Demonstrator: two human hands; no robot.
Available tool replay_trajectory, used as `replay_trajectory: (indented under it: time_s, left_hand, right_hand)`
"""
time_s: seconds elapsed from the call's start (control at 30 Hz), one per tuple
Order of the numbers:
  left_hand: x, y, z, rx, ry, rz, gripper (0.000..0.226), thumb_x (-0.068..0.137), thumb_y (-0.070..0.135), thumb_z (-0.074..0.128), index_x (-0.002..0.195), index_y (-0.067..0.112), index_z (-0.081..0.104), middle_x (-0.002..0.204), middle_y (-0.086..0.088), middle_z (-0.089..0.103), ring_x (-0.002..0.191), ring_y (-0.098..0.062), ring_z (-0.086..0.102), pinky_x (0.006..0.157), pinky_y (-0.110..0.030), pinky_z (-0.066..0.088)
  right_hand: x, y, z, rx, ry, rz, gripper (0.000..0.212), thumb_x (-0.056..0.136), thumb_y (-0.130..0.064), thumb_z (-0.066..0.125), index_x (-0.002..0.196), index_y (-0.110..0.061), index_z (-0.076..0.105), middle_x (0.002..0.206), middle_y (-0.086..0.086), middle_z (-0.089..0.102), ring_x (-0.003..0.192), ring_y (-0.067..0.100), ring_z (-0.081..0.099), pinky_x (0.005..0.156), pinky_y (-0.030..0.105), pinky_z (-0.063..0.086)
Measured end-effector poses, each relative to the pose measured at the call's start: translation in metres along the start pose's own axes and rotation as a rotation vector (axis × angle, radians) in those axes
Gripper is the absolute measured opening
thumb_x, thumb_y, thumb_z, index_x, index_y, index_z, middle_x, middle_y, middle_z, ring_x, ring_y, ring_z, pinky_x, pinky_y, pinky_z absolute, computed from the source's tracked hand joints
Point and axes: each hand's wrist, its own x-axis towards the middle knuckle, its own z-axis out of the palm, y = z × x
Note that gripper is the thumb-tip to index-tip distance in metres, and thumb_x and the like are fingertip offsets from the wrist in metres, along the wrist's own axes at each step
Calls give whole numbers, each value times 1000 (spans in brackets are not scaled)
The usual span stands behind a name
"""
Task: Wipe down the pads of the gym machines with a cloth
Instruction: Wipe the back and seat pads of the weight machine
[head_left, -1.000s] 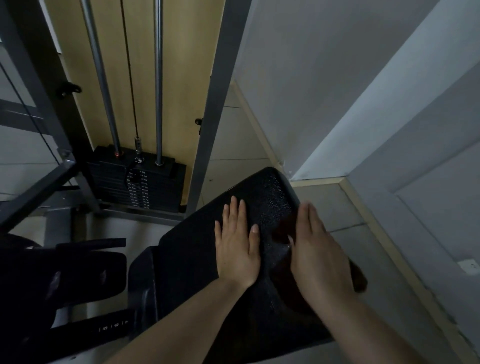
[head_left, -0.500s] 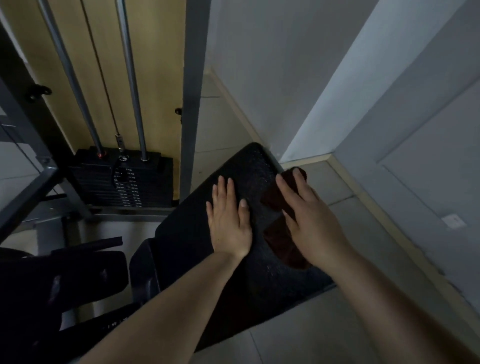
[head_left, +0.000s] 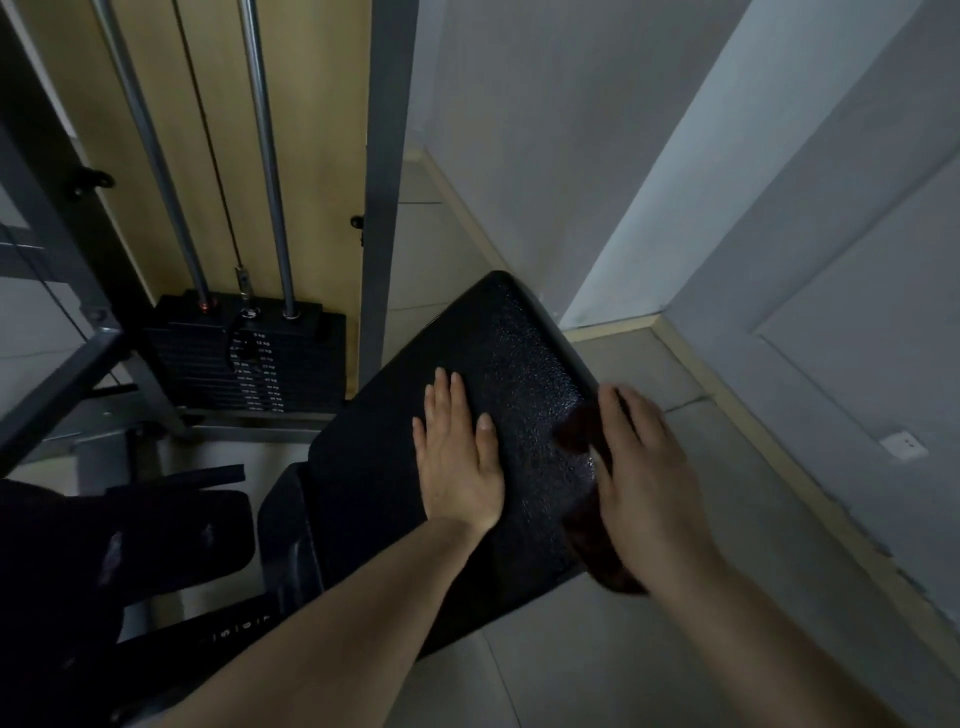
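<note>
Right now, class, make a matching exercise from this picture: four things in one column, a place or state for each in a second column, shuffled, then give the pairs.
Column 1
1. left hand
2. right hand
3. cloth
4. weight stack

Column 2
A. dark, partly hidden under a hand at the pad's right edge
B. flat, fingers straight, on the middle of the black pad
C. on the floor beneath two steel rods
D. pressing the cloth down

Pairs: 1-B, 2-D, 3-A, 4-C
</note>
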Motion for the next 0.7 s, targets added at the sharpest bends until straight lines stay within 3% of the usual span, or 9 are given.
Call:
replay_trajectory:
  time_s: [0.1,0.17,0.3,0.43,0.6,0.7]
  left_hand:
    - [1,-2,1,-2,12,19,64,95,49,8,153,22,5,157,14,-7,145,-5,-8,120,-34,-4]
    - [0,-3,2,-3,16,19,62,96,46,11,153,22,6,158,11,-5,145,-5,-7,120,-34,-4]
    - [1,-3,1,-27,28,33,61,96,44,13,153,21,8,160,8,0,146,-7,-5,119,-33,-4]
    - [2,-6,1,-24,31,60,57,99,40,16,153,21,9,160,7,1,146,-7,-4,119,-34,-3]
    - [4,-11,-1,-1,-1,114,54,103,35,21,153,19,6,161,4,-1,147,-11,-5,119,-36,-3]
    - [4,-16,-3,31,-26,176,57,103,38,20,153,17,3,161,2,-3,147,-12,-6,120,-37,-3]
  right_hand:
    - [40,-6,-1,101,-52,38,52,98,-20,46,147,-7,32,144,14,42,130,30,43,103,34,36]
    - [52,-4,0,136,-111,54,53,101,-30,40,149,-12,27,149,9,37,134,25,37,104,30,31]
    - [53,1,1,261,-144,92,62,94,-42,53,148,-21,31,147,5,38,133,23,38,108,34,32]
    - [41,-1,1,261,-73,152,45,97,-36,46,142,-28,39,136,2,49,119,26,50,97,42,43]
    - [1,-10,7,90,178,236,34,101,-26,38,133,-22,48,128,2,56,110,26,53,83,33,40]
    - [-19,-13,21,115,433,246,33,98,-18,46,129,-12,54,132,7,54,116,30,52,89,32,39]
